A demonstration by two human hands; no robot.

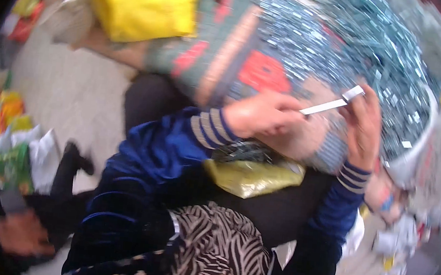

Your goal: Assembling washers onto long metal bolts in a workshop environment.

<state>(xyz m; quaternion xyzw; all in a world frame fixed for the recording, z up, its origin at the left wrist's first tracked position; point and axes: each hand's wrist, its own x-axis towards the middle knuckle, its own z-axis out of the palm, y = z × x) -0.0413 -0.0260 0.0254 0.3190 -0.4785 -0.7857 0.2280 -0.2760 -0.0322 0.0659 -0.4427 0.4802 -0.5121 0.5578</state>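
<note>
A thin, shiny white strip (325, 106) stretches between my two hands, with a small square piece (353, 93) at its right end. My left hand (266, 114) pinches the strip's left end between thumb and fingers. The fingertips of my right hand (364, 128) close around the square end. Beyond them spreads a big heap of small shiny blue-grey strips (311, 39), part of it in a white tub (426, 127). Below my hands, a yellow plastic bag (254, 178) with dark strips at its opening lies across my lap. Motion blur softens the finer details.
A bright yellow bag (143, 3) is at the top, beside another person's patterned clothing (177, 60). Colourful packages (11, 164) are on the floor at left. Another person's hand (22, 232) shows at lower left. Clear plastic bags (439, 155) crowd the right side.
</note>
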